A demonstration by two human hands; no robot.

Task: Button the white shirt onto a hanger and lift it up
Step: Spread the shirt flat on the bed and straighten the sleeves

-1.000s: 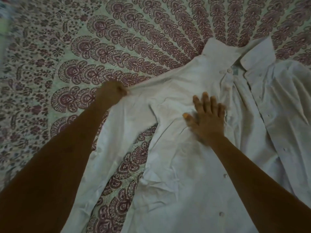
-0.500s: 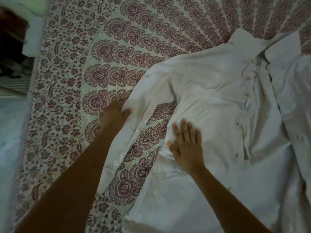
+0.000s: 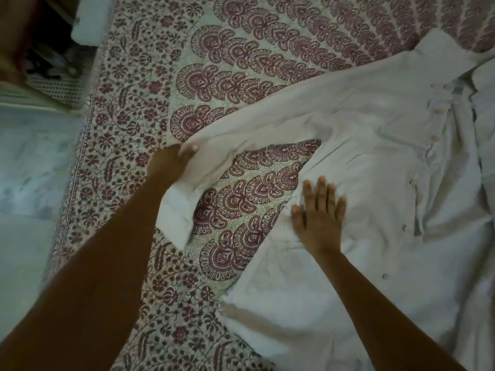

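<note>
The white shirt [image 3: 375, 145] lies spread on the patterned bedspread, collar at the upper right, its front open with a row of small buttons down the placket [image 3: 417, 180]. Its left sleeve [image 3: 235, 140] stretches out toward the bed's left side, cuff hanging down by my forearm. My left hand [image 3: 171, 164] pinches that sleeve near the cuff. My right hand [image 3: 318, 215] rests flat, fingers spread, on the shirt's front panel below the armpit. No hanger is in view.
The bedspread [image 3: 241, 62] has a maroon fan and floral print and ends at a border on the left. Beyond it lies pale floor [image 3: 29, 183]. Dark clutter and a white object [image 3: 88, 25] sit at the upper left.
My left hand has slid down the sleeve toward the cuff and drawn it out to the left. My right hand has moved down the shirt front. The view has shifted left.
</note>
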